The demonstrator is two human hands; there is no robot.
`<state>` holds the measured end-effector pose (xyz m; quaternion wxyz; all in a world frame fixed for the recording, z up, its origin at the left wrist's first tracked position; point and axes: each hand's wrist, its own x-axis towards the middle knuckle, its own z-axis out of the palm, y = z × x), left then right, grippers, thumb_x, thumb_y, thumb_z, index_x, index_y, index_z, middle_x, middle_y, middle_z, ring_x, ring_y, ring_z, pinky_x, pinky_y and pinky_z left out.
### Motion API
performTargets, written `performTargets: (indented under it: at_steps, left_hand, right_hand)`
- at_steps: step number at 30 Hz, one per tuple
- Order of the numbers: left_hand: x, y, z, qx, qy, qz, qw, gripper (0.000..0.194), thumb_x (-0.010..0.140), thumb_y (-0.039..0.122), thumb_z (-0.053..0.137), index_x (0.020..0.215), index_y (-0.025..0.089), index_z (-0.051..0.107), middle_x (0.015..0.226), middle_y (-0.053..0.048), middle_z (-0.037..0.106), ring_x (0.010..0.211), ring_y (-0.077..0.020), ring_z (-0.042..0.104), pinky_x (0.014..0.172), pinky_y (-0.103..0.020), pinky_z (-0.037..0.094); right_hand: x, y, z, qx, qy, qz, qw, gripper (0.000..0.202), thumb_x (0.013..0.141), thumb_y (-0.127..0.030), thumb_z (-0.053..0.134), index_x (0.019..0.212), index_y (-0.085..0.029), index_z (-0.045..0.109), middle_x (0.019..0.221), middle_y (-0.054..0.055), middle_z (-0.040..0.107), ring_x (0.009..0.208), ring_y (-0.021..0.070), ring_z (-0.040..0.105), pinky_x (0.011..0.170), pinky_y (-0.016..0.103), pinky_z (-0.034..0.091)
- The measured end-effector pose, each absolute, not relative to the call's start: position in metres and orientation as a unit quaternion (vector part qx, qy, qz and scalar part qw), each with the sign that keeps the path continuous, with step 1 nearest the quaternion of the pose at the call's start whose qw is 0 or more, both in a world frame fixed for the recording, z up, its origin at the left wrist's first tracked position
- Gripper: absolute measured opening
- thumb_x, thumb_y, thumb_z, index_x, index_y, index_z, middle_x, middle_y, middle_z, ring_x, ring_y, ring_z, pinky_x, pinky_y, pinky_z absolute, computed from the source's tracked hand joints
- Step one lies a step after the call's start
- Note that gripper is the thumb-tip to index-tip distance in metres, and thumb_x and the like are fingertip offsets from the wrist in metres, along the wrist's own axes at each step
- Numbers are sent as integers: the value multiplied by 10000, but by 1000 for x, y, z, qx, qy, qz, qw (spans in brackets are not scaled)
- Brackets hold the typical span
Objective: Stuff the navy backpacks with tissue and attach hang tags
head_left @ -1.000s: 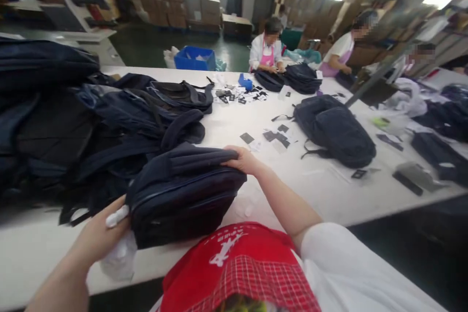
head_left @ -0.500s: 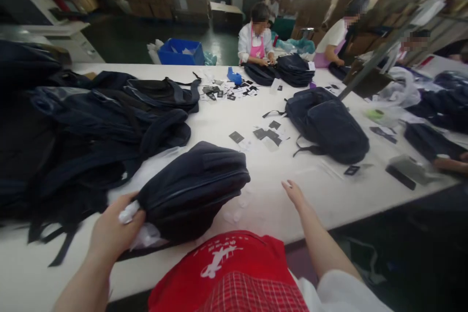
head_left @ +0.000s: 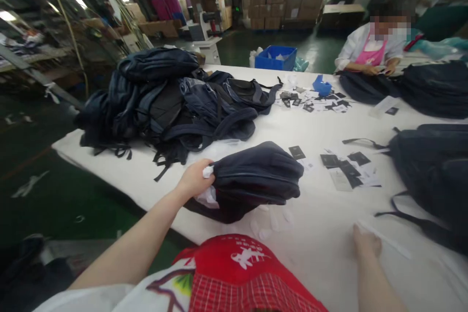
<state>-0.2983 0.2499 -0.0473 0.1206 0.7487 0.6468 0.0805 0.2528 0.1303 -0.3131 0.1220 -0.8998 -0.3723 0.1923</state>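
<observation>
My left hand (head_left: 197,179) is closed on the end of a dark navy backpack (head_left: 259,170), which lies on its side at the table's near edge. Something white and crumpled shows at the fingers, and white wrapping (head_left: 209,198) pokes out under the hand. Over the table to the right, my right hand (head_left: 366,243) is closed at one end of a thin white strip (head_left: 393,243); its fingertips are partly hidden. Beyond it lies another navy backpack (head_left: 431,175) with loose straps. Black and white tags (head_left: 345,165) are scattered between the two bags.
A heap of navy backpacks (head_left: 175,102) covers the table's left end. Farther back are a pile of tags (head_left: 314,100), a blue tape dispenser (head_left: 321,86) and a blue bin (head_left: 276,58). Across the table (head_left: 292,126) a person in a pink apron (head_left: 373,51) handles a dark bag.
The view has swung left. My right hand has moved from the bare tabletop to the white strip and closed there. My left hand still grips the backpack.
</observation>
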Motion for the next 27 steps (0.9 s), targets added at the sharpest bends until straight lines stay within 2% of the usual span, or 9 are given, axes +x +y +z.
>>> performTargets:
  at_steps: [4, 8, 12, 14, 16, 18, 20, 25, 27]
  left_hand:
    - [-300, 259, -56, 742, 657, 75, 106, 365, 751, 193, 505, 1096, 184, 623, 1091, -76, 683, 1052, -243, 627, 946, -326, 469]
    - [-304, 266, -64, 748, 650, 86, 105, 375, 765, 196, 512, 1124, 173, 618, 1107, -85, 675, 1066, -244, 618, 959, -329, 464]
    - [-313, 266, -66, 753, 632, 126, 134, 357, 746, 184, 526, 1081, 174, 650, 1072, -79, 684, 1044, -244, 623, 955, -338, 468]
    - [-319, 264, -66, 746, 616, 163, 194, 333, 739, 182, 533, 1041, 177, 673, 1037, -65, 701, 1001, -230, 640, 925, -329, 485]
    - [-323, 261, -67, 723, 597, 207, 280, 331, 738, 185, 538, 1033, 176, 688, 992, -44, 720, 923, -209, 661, 860, -310, 513]
    - [-325, 257, -70, 698, 577, 239, 351, 344, 733, 178, 537, 1038, 176, 697, 940, -24, 732, 843, -189, 671, 794, -292, 531]
    - [-323, 251, -73, 686, 569, 258, 374, 345, 724, 161, 535, 1024, 180, 704, 901, -13, 734, 799, -179, 671, 768, -286, 536]
    - [-315, 234, -78, 692, 587, 286, 308, 323, 732, 154, 546, 1014, 186, 699, 975, -38, 727, 878, -195, 669, 845, -311, 535]
    - [-314, 229, -79, 702, 579, 288, 299, 321, 740, 152, 551, 1026, 194, 690, 1005, -39, 721, 914, -197, 666, 875, -315, 528]
  right_hand:
    - [196, 160, -327, -876, -384, 250, 147, 845, 745, -693, 370, 1238, -40, 580, 1341, 330, 505, 1339, 449, 410, 1103, 585, 316]
    - [135, 192, -306, -820, -444, 296, 208, 787, 781, -682, 402, 1218, -58, 600, 1263, 278, 595, 1245, 402, 530, 1083, 528, 382]
    - [85, 215, -218, -729, -535, 292, 311, 674, 869, -623, 408, 1359, -168, 495, 1361, 154, 562, 1219, 287, 565, 1038, 430, 455]
    - [58, 215, -157, -655, -601, 221, 401, 641, 861, -562, 512, 1364, -167, 481, 1346, 160, 562, 1173, 289, 578, 1010, 454, 470]
    - [24, 207, -100, -611, -635, 112, 460, 531, 834, -482, 609, 1270, -183, 558, 1249, 146, 617, 1103, 293, 593, 990, 477, 469]
    - [-16, 195, -59, -570, -653, 88, 491, 283, 862, -393, 599, 1075, -214, 647, 1025, 110, 688, 928, 257, 639, 883, 425, 516]
    - [-59, 182, -39, -527, -697, 166, 456, 187, 870, -371, 593, 977, -236, 665, 889, 81, 701, 772, 222, 649, 746, 366, 538]
    - [-136, 168, -55, -500, -740, 366, 261, 396, 739, -445, 743, 1060, -223, 673, 887, 47, 735, 650, 197, 651, 626, 323, 516]
    - [-145, 166, -66, -496, -744, 385, 228, 247, 784, -394, 705, 970, -231, 708, 833, 27, 739, 640, 193, 647, 618, 308, 491]
